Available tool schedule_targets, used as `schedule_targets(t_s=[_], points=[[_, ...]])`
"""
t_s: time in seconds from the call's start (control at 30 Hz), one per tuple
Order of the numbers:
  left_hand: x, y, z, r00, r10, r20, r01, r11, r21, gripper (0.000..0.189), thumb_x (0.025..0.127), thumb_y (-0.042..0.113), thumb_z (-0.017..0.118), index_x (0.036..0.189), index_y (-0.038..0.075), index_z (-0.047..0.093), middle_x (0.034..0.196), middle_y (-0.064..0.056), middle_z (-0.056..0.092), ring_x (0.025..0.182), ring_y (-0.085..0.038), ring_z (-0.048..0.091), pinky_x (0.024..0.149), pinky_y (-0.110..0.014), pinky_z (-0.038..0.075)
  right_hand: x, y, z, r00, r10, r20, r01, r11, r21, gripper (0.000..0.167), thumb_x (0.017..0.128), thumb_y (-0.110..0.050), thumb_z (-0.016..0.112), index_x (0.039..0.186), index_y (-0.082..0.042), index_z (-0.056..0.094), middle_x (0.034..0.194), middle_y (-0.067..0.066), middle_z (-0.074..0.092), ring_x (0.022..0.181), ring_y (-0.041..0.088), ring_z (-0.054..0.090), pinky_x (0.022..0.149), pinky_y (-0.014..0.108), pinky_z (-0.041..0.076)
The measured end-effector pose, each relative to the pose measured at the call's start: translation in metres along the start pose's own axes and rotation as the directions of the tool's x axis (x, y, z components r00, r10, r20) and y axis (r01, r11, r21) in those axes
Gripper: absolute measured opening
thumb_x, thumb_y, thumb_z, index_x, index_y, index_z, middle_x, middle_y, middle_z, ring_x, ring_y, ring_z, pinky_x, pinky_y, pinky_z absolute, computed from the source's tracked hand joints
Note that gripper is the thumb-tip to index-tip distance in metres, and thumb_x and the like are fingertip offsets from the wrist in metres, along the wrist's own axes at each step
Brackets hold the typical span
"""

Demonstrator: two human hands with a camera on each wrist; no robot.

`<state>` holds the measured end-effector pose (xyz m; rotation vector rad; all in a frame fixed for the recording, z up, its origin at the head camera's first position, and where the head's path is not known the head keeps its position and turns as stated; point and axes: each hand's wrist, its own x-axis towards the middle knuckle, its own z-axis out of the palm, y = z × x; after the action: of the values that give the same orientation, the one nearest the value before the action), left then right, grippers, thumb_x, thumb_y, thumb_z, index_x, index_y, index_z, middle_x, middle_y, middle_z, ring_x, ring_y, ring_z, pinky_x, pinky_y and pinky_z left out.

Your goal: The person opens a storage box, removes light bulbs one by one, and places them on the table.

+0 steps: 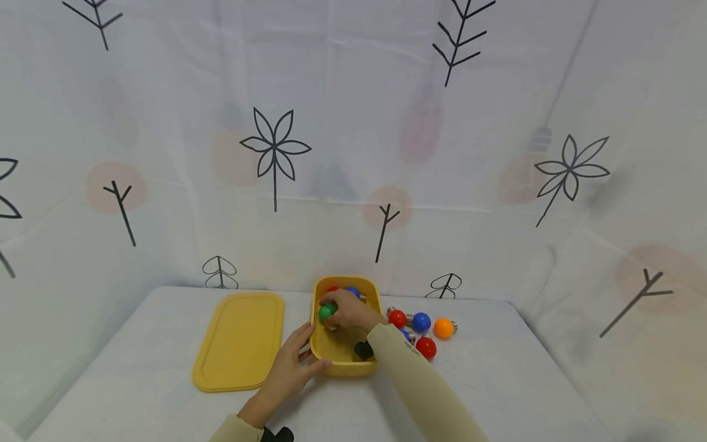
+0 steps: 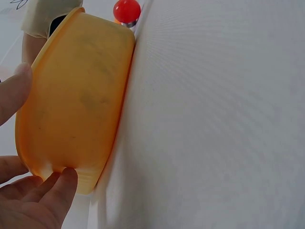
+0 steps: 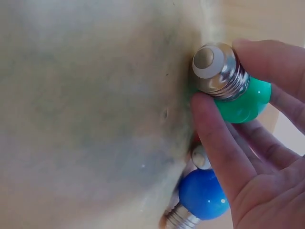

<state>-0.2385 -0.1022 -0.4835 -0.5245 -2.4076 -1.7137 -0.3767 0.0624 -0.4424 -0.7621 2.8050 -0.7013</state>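
A yellow plastic container (image 1: 349, 369) stands on the white table. My left hand (image 1: 291, 363) holds its near left corner, thumb at the near wall and fingertips against the left side. Inside the container, my right hand (image 1: 351, 311) pinches a green light bulb (image 1: 327, 311) with a metal screw base. In the right wrist view, thumb and fingers grip this green bulb (image 3: 245, 102) around its base, which points toward the container's wall. A blue bulb (image 3: 204, 193) lies below that hand, with another bulb's metal base beside it. At the container's far end a red bulb (image 1: 332, 288) is partly hidden.
A flat yellow lid (image 1: 239, 341) lies left of the container. To the right are several loose bulbs, among them a red bulb (image 1: 426, 348), a blue bulb (image 1: 421, 322) and an orange bulb (image 1: 444, 328). A patterned white cloth (image 1: 331, 153) hangs behind the table.
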Motion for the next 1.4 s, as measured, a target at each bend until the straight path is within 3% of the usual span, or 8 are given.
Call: schedule_targets(t_s=[0.8,1.17,1.4], points=[[0.001,-0.003,0.0,1.0,0.019,0.009,-0.019,1.0,-0.006,0.082,0.082,0.02,0.077,0.143,-0.01,0.031,0.149,-0.025,0.029,0.132,-0.039,0.039,0.098,-0.039,0.046,-0.005,-0.002,-0.005,1.0,-0.001,0.014,0.001,1.0,-0.007,0.036,0.08,-0.022,0.078,0.114,-0.024,0.064,0.107,-0.009,0.059,0.096,0.012,0.051,0.092,0.033,0.051],[0.0,-0.003,0.0,1.0,0.027,-0.003,-0.027,1.0,-0.007,0.083,0.081,0.02,0.078,0.144,-0.009,0.032,0.149,-0.024,0.03,0.131,-0.038,0.04,0.097,-0.038,0.048,-0.013,-0.011,-0.025,0.994,-0.09,-0.057,0.093,0.995,0.046,0.032,0.079,-0.017,0.078,0.109,-0.017,0.066,0.1,-0.007,0.06,0.087,0.012,0.054,0.079,0.022,0.053],[0.0,-0.003,0.001,0.999,0.031,-0.011,-0.031,0.999,-0.005,0.082,0.081,0.019,0.078,0.143,-0.01,0.033,0.149,-0.024,0.031,0.131,-0.038,0.04,0.097,-0.038,0.048,-0.03,-0.014,-0.039,0.989,-0.118,-0.088,0.124,0.99,0.064,0.034,0.081,-0.019,0.077,0.112,-0.014,0.065,0.109,-0.004,0.06,0.093,0.013,0.055,0.085,0.027,0.053]])
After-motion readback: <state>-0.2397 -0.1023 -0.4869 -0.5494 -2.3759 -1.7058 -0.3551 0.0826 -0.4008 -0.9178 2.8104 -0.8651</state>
